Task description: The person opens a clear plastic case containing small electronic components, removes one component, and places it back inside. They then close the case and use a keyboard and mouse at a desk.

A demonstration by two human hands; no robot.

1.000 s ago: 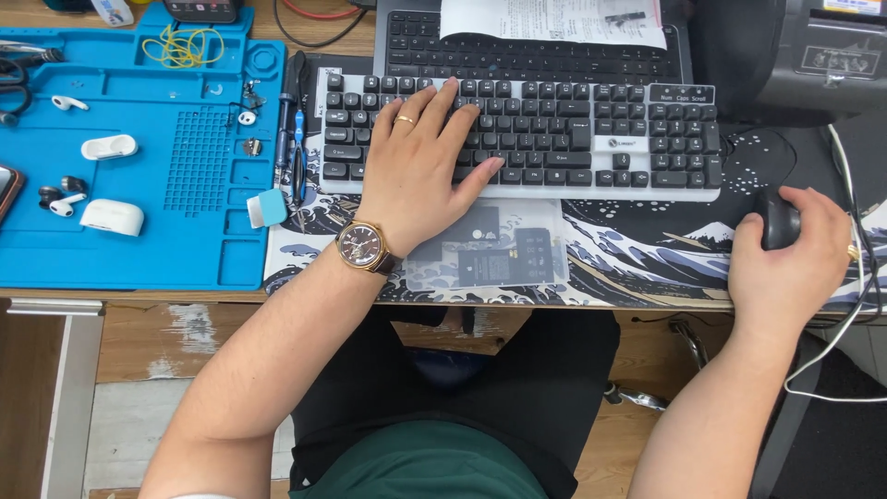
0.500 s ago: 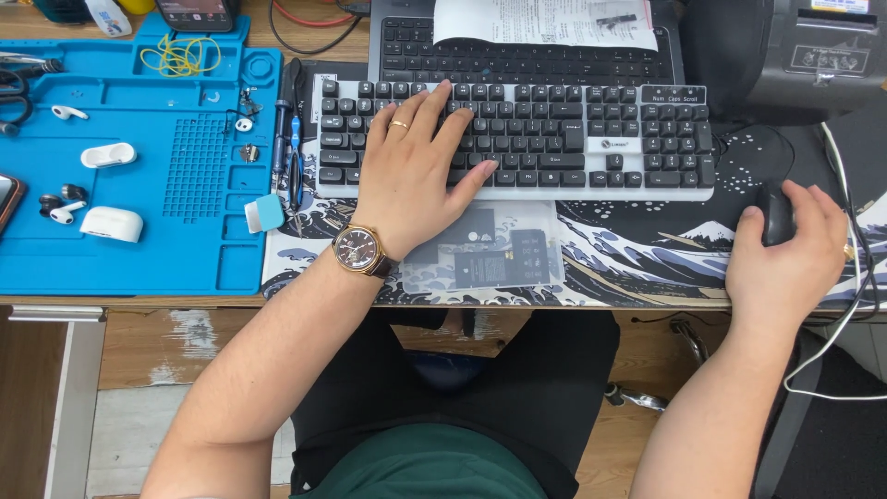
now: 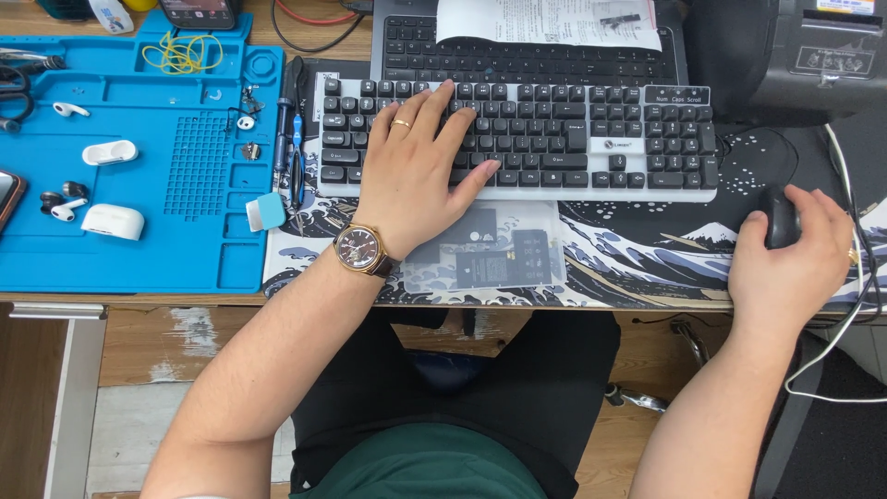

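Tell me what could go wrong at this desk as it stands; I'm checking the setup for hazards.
The white cable hanging off the desk edge by the right hand on the black mouse could snag the forearm. The small blue block near the left hand on the black-keyed keyboard might get knocked off the blue work mat.

mouse (image 3: 782, 218): mostly hidden under the right hand (image 3: 793, 254); only its dark front shows
keyboard (image 3: 591, 143): left-centre keys covered by the left hand (image 3: 413, 178)
laptop (image 3: 517, 46): cut off at top edge, partly under paper (image 3: 545, 20)
phone (image 3: 7, 192): cut by left edge
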